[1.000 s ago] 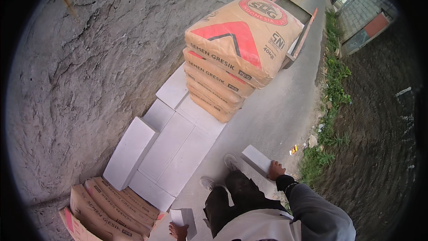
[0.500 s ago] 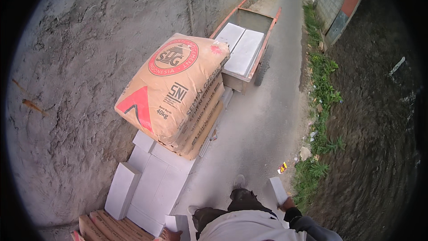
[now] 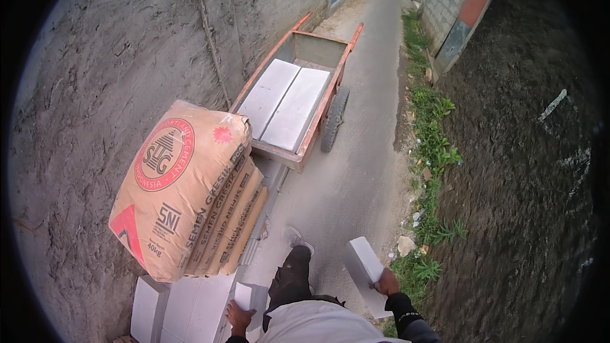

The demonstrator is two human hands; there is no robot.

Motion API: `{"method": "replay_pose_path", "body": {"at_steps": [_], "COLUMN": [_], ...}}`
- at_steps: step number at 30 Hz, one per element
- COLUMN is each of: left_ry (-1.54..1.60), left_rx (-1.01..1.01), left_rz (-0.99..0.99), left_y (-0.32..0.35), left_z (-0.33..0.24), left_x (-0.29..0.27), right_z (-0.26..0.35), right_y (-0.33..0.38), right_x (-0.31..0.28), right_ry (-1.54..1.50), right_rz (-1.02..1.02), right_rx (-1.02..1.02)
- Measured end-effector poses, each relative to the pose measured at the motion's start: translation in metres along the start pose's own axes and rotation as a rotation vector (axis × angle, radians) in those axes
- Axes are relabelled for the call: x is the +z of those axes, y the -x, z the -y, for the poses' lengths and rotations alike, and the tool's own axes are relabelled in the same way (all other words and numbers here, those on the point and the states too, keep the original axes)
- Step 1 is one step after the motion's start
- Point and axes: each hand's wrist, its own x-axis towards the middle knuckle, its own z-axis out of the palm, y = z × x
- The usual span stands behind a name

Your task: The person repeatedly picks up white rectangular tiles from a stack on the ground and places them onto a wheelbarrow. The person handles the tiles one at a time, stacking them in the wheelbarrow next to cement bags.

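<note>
Right hand (image 3: 385, 282) grasping white block (image 3: 366, 268); left hand (image 3: 239, 317) gripping block (image 3: 243, 296); paved alley (image 3: 356, 178), rough wall (image 3: 95, 76).

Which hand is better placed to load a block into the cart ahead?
Right, probably: the right hand already grips a white block clear of the stack, while the left hand only rests on blocks beside the sacks.
</note>
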Motion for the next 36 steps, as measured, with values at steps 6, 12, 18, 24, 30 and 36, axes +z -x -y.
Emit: {"method": "replay_pose_path", "body": {"at_steps": [6,12,18,24,30,36], "left_ry": [-0.074,-0.113,0.032,0.176,0.315,0.530], "left_rx": [-0.037,-0.206,-0.324,-0.583,-0.748,-0.978], "left_rz": [0.080,0.035,-0.125,-0.185,-0.069,-0.114], "left_y": [-0.057,-0.064,-0.093,-0.106,-0.087,-0.031], "left_z": [-0.088,-0.208,-0.264,-0.317,-0.376,-0.472], "left_x": [-0.032,-0.115,-0.123,-0.111,-0.099,-0.108], "right_z": [0.110,0.213,0.333,0.473,0.591,0.718], "right_y": [-0.080,-0.151,-0.222,-0.304,-0.414,-0.511], "right_x": [-0.124,-0.250,-0.372,-0.450,-0.486,-0.504], "right_ry": [0.056,0.107,0.172,0.331,0.494,0.759], "right_rz": [-0.074,-0.141,-0.143,-0.064,0.058,0.215], "right_rx": [-0.153,-0.299,-0.522,-0.795,-1.005,-1.168]}}
